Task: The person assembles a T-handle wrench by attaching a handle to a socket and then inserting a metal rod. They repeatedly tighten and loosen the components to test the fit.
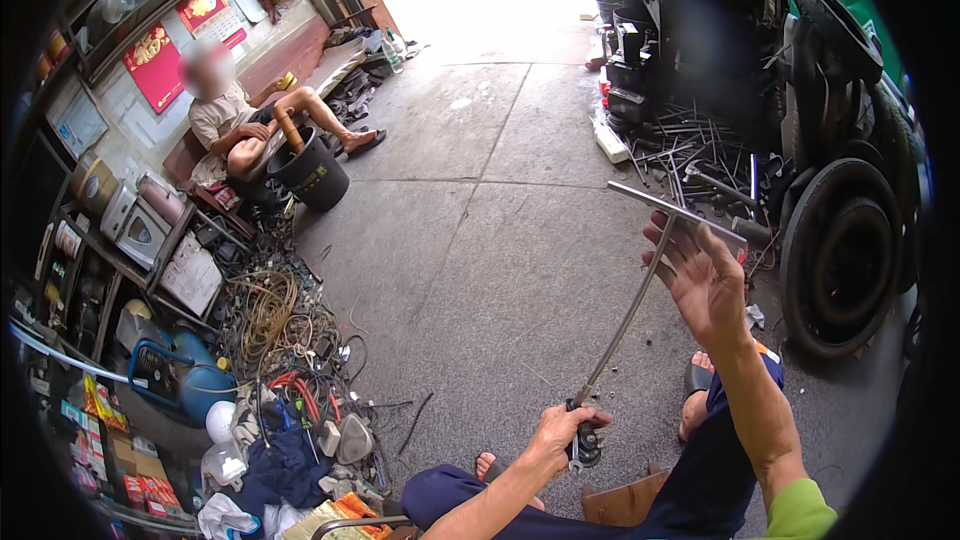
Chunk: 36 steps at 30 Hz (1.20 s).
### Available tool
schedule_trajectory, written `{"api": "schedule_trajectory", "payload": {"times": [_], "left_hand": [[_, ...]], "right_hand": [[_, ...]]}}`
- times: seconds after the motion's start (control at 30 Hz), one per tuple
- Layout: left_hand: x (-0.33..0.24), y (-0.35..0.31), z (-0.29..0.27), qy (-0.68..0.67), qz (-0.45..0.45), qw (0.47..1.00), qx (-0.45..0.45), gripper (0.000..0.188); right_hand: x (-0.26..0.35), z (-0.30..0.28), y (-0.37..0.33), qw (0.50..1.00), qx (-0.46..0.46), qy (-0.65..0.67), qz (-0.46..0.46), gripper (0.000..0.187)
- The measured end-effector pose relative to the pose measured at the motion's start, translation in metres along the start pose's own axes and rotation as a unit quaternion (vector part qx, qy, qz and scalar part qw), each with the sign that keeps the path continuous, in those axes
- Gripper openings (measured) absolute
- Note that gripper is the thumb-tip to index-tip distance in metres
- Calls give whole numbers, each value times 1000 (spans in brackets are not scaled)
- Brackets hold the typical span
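Note:
A long metal T-handle wrench [630, 315] slants from low centre up to the right. My left hand [560, 432] is closed around its lower end, where a dark socket piece [585, 448] sits. My right hand [703, 278] is raised with fingers spread, its palm against the shaft just below the crossbar [672, 210]. My knees in dark blue trousers and sandalled feet show below, over the concrete floor [480, 240].
A seated person [232, 120] rests by a black bucket [310, 172] at the left wall. Tangled cables and hoses [275, 330], a blue compressor [185, 375] and shelves crowd the left. Stacked tyres [845, 260] and scattered metal tools [700, 155] lie at the right.

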<state>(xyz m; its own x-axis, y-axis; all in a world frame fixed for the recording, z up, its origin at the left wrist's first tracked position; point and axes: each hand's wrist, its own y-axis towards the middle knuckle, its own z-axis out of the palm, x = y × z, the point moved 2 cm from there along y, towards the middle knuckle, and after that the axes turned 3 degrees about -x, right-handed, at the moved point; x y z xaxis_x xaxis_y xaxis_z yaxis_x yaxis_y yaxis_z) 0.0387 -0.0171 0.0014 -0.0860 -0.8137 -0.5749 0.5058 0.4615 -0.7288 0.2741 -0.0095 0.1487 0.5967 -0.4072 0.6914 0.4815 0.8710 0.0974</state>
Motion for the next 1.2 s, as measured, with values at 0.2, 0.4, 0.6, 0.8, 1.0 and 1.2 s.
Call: {"api": "schedule_trajectory", "payload": {"times": [0.2,0.4,0.6,0.8,1.0,1.2], "left_hand": [[-6,0,-1,-71,29,997,-24,17],[-10,-3,3,-91,0,996,-23,15],[-11,-6,5,-3,108,991,-76,9],[-27,-20,5,94,255,950,-154,8],[-50,-31,5,219,369,872,-236,13],[-71,-42,5,187,420,838,-294,14]], "right_hand": [[-11,3,-4,990,-30,-137,34,40],[-16,1,-10,969,-62,-235,36,35],[-20,1,-8,931,-47,-362,-12,39],[-17,-11,-15,928,-92,-359,-44,36],[-12,-9,-13,921,-130,-368,-21,38],[-11,-3,-24,866,-115,-487,5,48]]}}
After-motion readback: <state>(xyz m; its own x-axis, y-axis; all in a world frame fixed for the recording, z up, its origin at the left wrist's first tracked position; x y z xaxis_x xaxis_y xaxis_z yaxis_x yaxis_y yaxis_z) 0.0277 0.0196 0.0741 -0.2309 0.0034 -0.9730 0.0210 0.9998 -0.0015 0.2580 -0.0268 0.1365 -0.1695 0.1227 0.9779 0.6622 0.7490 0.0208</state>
